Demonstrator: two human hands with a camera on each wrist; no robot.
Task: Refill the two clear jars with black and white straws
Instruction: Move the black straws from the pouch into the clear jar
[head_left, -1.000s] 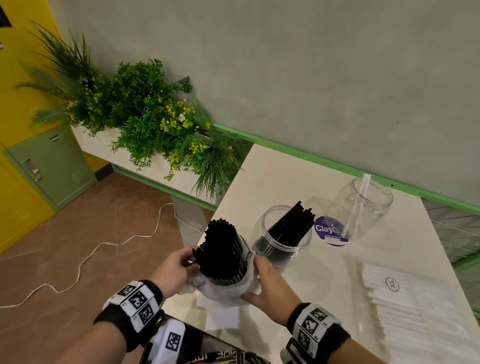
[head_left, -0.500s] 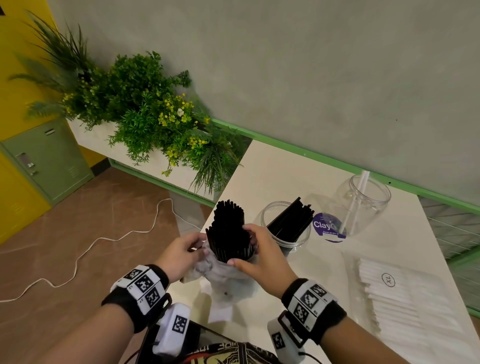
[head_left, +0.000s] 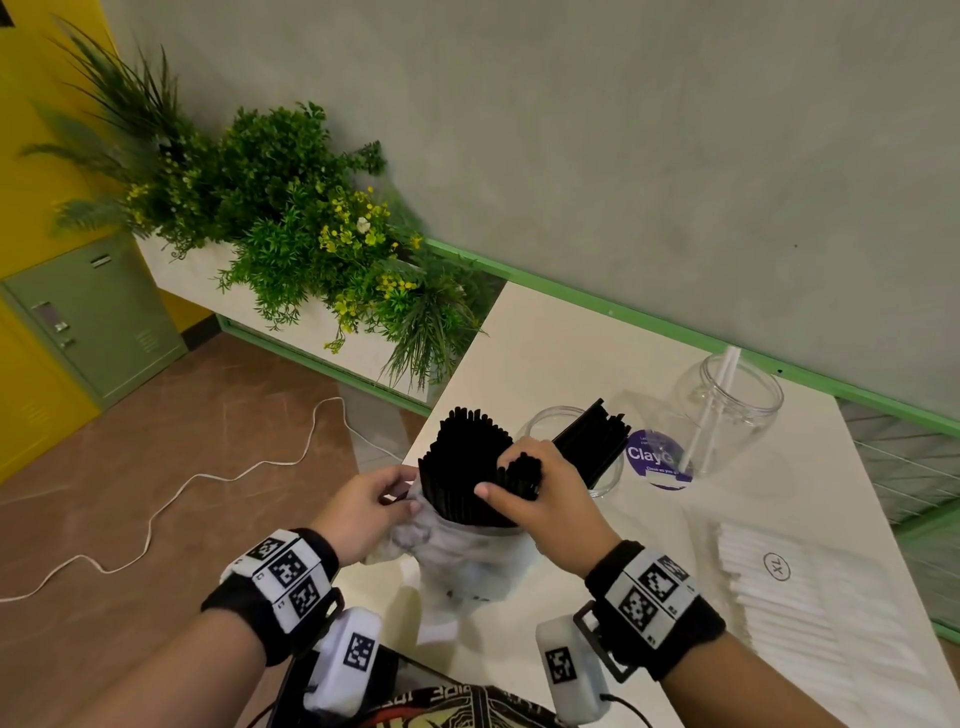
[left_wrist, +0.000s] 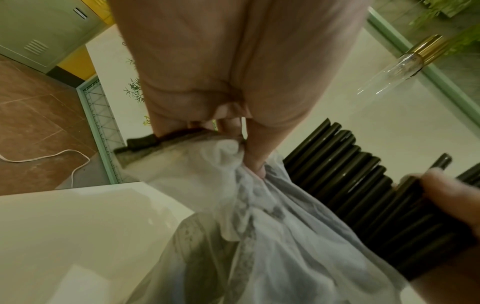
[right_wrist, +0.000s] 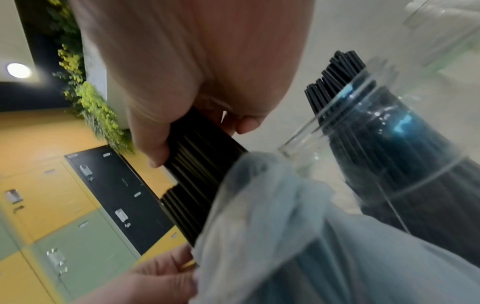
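Note:
A thick bundle of black straws (head_left: 462, 462) stands in a crumpled clear plastic bag (head_left: 467, 561) at the table's near left corner. My left hand (head_left: 384, 499) pinches the bag's rim (left_wrist: 231, 152). My right hand (head_left: 530, 488) grips a handful of the black straws (right_wrist: 197, 148) near their tops. Behind it a clear jar (head_left: 597, 467) holds a small sheaf of black straws (head_left: 592, 441). Farther right a second clear jar (head_left: 727, 410) holds a single white straw (head_left: 717, 395).
A flat packet of white straws (head_left: 810, 613) marked XL lies on the white table (head_left: 545, 353) at the right. A purple round label (head_left: 654, 457) sits between the jars. A planter with greenery (head_left: 291, 234) stands left of the table; a white cable (head_left: 171, 493) trails over the floor.
The bag has slid down and the bundle stands higher out of it. My right hand moved from the bag's side up to the straw tops and closed round a handful.

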